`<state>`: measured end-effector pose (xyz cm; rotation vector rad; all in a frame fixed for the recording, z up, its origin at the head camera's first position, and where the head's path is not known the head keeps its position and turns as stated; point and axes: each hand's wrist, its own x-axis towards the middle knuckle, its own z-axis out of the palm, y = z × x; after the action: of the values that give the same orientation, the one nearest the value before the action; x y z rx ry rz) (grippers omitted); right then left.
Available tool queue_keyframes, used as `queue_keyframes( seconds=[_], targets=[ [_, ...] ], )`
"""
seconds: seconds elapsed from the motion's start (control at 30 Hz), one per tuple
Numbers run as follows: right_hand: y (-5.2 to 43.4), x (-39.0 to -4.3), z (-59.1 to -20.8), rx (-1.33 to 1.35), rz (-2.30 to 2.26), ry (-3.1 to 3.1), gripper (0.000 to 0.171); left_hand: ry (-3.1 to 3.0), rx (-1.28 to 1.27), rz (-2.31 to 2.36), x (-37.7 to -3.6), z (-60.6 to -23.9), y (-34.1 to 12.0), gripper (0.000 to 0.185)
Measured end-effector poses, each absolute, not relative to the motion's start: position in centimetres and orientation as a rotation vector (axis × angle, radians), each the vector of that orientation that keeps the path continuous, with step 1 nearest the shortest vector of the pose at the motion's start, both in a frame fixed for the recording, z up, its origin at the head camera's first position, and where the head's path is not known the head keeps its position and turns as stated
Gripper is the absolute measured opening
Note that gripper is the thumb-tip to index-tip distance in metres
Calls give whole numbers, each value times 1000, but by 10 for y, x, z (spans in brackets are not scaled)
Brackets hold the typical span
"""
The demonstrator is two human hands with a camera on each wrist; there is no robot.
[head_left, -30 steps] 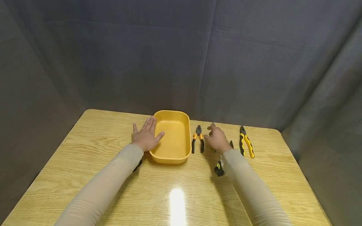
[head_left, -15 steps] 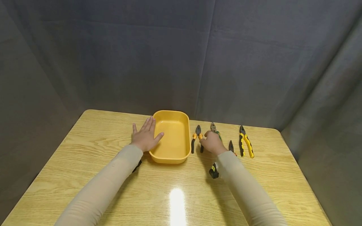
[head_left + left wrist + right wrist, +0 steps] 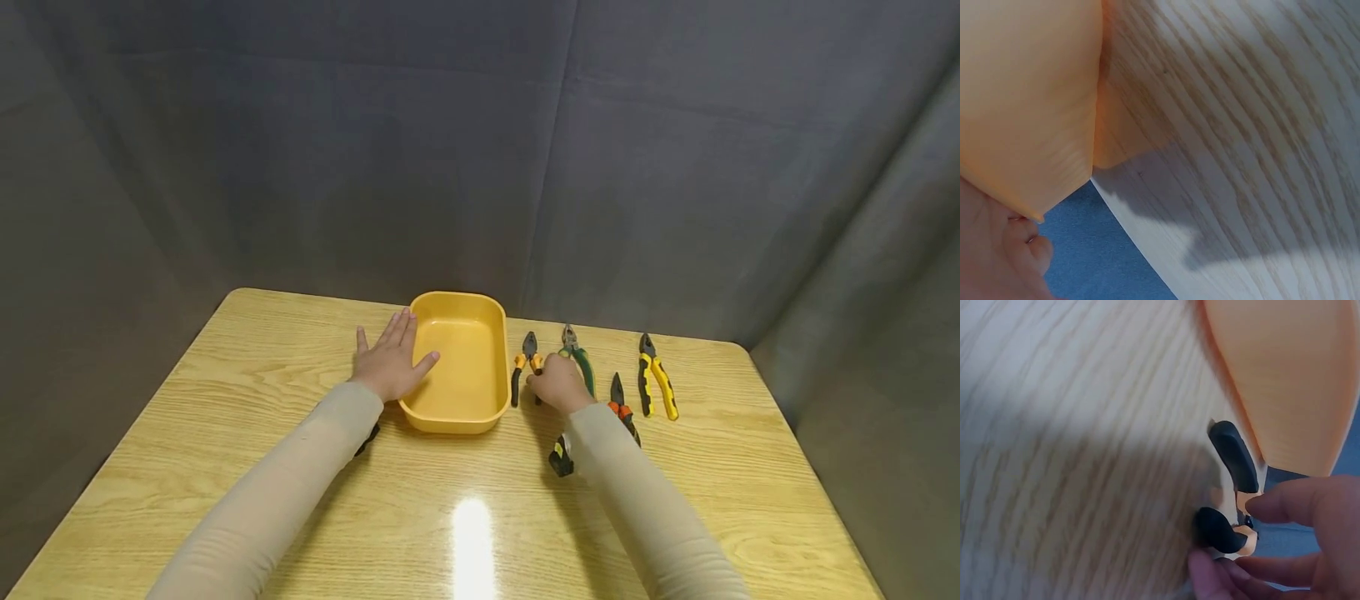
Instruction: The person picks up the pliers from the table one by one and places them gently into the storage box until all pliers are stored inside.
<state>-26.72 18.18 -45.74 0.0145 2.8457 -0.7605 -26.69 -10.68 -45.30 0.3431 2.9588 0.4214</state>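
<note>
Leftward across the row of pliers, the right hand [image 3: 557, 383] has travelled since a second ago, uncovering the green-handled pliers [image 3: 577, 361] and the orange-and-black pliers [image 3: 622, 408] it hid before. It now sits on the orange-handled pliers [image 3: 525, 371], which lie flat on the wooden table [image 3: 225, 400] just beside the right wall of the yellow tray [image 3: 459, 421], jaws pointing away from the person. From the right wrist view, the fingertips [image 3: 1272, 506] and thumb close in on the black-tipped handles [image 3: 1235, 456] from both sides, a pinch that looks made for lifting the tool by its grips; whether it has left the table yet I cannot tell.

Meanwhile the left hand [image 3: 390, 362] lies flat with fingers straight and spread, its thumb over the tray's left rim, seemingly steadying the tray so it will not slide. It grasps nothing.

Further right, the yellow-handled pliers [image 3: 656, 385] lie well apart from the tray, parallel to the others. Dark grey cloth [image 3: 480, 150] hangs behind the table.
</note>
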Motion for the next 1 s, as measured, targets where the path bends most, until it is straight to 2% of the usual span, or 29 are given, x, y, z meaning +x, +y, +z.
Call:
queue_keyframes(
  seconds=[0.3, 0.53, 1.0],
  targets=[
    [175, -272, -469, 3, -649, 2954, 21, 2967, 336, 415, -268, -454, -107, 85],
    [168, -271, -471, 5, -575, 3005, 9, 2966, 332, 436, -266, -452, -107, 85],
    [159, -268, -469, 66, -539, 3076, 20, 2969, 338, 460, -267, -456, -107, 86]
  ],
)
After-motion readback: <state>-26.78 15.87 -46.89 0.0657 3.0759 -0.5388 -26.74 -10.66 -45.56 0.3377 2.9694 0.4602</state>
